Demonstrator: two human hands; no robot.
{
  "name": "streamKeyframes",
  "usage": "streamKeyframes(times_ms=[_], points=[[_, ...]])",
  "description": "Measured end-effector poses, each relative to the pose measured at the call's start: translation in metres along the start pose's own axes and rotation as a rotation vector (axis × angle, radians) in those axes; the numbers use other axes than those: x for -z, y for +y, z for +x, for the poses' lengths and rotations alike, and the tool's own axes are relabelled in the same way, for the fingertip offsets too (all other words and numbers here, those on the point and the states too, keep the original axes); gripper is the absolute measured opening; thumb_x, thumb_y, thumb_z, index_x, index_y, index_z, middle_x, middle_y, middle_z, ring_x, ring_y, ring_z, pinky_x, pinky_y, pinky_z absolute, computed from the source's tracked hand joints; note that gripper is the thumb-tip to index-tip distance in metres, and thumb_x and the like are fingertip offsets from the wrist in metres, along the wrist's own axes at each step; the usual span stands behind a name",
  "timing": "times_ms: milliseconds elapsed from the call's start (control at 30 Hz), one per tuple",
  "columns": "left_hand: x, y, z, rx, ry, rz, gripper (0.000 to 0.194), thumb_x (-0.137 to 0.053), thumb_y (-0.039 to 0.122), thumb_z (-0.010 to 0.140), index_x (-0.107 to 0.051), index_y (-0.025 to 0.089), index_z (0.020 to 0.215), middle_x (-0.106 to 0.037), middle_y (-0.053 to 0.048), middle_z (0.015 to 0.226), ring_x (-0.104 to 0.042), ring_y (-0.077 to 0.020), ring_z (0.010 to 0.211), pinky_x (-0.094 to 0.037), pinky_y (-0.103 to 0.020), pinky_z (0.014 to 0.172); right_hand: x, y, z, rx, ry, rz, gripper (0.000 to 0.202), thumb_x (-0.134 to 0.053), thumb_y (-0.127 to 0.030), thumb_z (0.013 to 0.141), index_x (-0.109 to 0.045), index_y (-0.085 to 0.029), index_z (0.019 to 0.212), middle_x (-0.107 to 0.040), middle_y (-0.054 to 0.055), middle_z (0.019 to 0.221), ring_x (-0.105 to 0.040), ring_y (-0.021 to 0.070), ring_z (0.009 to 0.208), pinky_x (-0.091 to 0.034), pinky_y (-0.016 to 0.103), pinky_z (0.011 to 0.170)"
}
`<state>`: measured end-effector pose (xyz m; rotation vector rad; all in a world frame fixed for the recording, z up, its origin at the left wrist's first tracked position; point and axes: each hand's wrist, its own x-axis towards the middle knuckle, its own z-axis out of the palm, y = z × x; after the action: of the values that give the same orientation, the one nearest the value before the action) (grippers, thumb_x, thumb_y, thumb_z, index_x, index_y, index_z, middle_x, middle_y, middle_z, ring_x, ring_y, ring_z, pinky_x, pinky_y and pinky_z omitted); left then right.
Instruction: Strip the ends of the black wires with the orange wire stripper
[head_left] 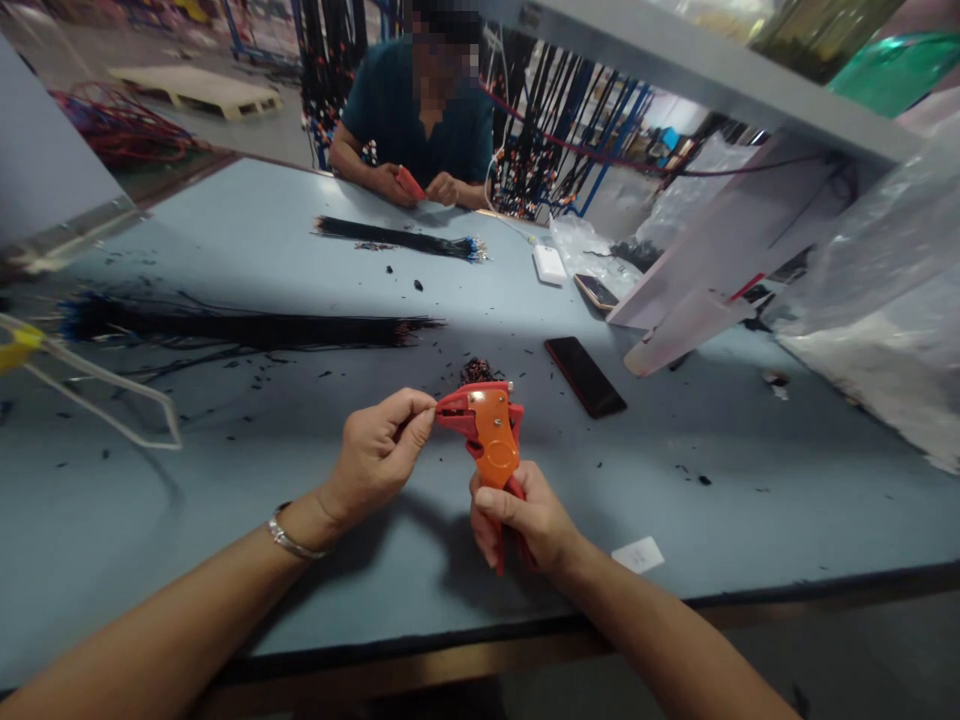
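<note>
My right hand (521, 515) is wrapped round the handles of an orange and red wire stripper (495, 435), held upright above the table. Its red jaws point left. At the jaw tip, my left hand (386, 445) is closed in a pinch of thumb and forefinger; what sits between the fingertips is too small to make out. Behind the tool lies a small heap of dark and copper-coloured scraps (475, 372). A long bundle of black wires (300, 328) stretches across the table to the left, beyond my left hand.
Across the table (360, 600) a co-worker (416, 120) holds a red tool. A second wire bundle (397, 238) lies near them. To the right are a black phone (585, 375), another phone (596, 292), a white box (550, 264) and a shelf post (697, 230). A wire stand (112, 385) is left.
</note>
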<state>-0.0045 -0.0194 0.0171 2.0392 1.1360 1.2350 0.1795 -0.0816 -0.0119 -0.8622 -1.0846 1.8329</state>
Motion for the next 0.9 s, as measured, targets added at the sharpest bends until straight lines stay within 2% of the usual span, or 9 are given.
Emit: streamKeyframes(times_ms=[167,333,433,533,633,767,833,900], points=[[-0.002,-0.004,0.002,0.066,0.000,-0.008,0.022,-0.050,0.030,0.089,-0.064,0.017,0.077,-0.055,0.003,0.058,-0.046,-0.0106,0.053,-0.037,-0.020,0.051,0.002,0.000,0.003,-0.038,-0.033,0.079,0.038,-0.074,-0.047,0.076,-0.055,-0.015,0.070,-0.059,-0.001,0.051,-0.055,0.0117,0.038,-0.045,0.020,0.034],[-0.003,-0.008,0.004,0.139,0.044,-0.005,0.022,-0.051,0.032,0.087,-0.063,0.016,0.076,-0.053,0.003,0.057,-0.043,-0.0107,0.051,-0.035,-0.021,0.049,0.005,-0.004,0.003,-0.023,-0.074,0.193,0.036,-0.075,-0.041,0.077,-0.059,-0.012,0.091,-0.067,0.004,0.072,-0.069,0.0187,0.060,-0.056,0.029,0.051],[-0.004,-0.008,0.004,0.174,0.057,-0.004,0.022,-0.052,0.033,0.086,-0.062,0.017,0.075,-0.052,0.003,0.057,-0.041,-0.0101,0.049,-0.033,-0.021,0.048,0.008,-0.007,0.002,-0.009,-0.045,0.218,0.035,-0.073,-0.038,0.078,-0.059,-0.012,0.098,-0.068,0.006,0.080,-0.071,0.0213,0.070,-0.058,0.034,0.061],[-0.004,-0.007,0.003,0.193,0.052,-0.010,0.022,-0.053,0.033,0.085,-0.062,0.017,0.073,-0.052,0.003,0.056,-0.038,-0.0093,0.048,-0.031,-0.021,0.047,0.010,-0.012,0.001,0.018,0.026,0.146,0.035,-0.072,-0.038,0.079,-0.058,-0.013,0.098,-0.067,0.005,0.083,-0.069,0.0209,0.073,-0.057,0.036,0.067],[-0.004,-0.005,0.003,0.202,0.043,-0.058,0.021,-0.054,0.032,0.084,-0.061,0.017,0.071,-0.054,0.002,0.057,-0.042,-0.0101,0.051,-0.032,-0.022,0.048,0.011,-0.021,-0.002,0.098,0.127,-0.130,0.029,-0.067,-0.039,0.081,-0.058,-0.015,0.095,-0.065,0.005,0.083,-0.065,0.0188,0.073,-0.055,0.034,0.067],[-0.007,-0.007,0.003,0.242,0.031,-0.223,0.021,-0.057,0.033,0.084,-0.062,0.017,0.071,-0.059,0.001,0.065,-0.050,-0.0123,0.060,-0.040,-0.022,0.055,0.012,-0.029,-0.006,0.266,0.339,-0.865,0.015,-0.058,-0.031,0.084,-0.058,-0.017,0.090,-0.064,0.005,0.079,-0.058,0.0171,0.068,-0.048,0.031,0.067],[-0.010,-0.009,0.003,0.286,0.026,-0.336,0.021,-0.058,0.034,0.084,-0.062,0.017,0.072,-0.059,0.001,0.065,-0.050,-0.0121,0.059,-0.040,-0.023,0.055,0.012,-0.027,-0.006,0.407,0.436,-1.189,0.020,-0.056,-0.027,0.081,-0.059,-0.017,0.098,-0.067,0.007,0.085,-0.059,0.0193,0.071,-0.047,0.033,0.068],[-0.013,-0.011,0.003,0.349,0.025,-0.443,0.022,-0.059,0.036,0.084,-0.061,0.018,0.073,-0.057,0.001,0.061,-0.048,-0.0115,0.055,-0.037,-0.023,0.050,0.013,-0.024,-0.005,0.555,0.465,-1.413,0.030,-0.054,-0.025,0.077,-0.058,-0.015,0.105,-0.069,0.012,0.093,-0.062,0.0234,0.078,-0.047,0.035,0.072]])
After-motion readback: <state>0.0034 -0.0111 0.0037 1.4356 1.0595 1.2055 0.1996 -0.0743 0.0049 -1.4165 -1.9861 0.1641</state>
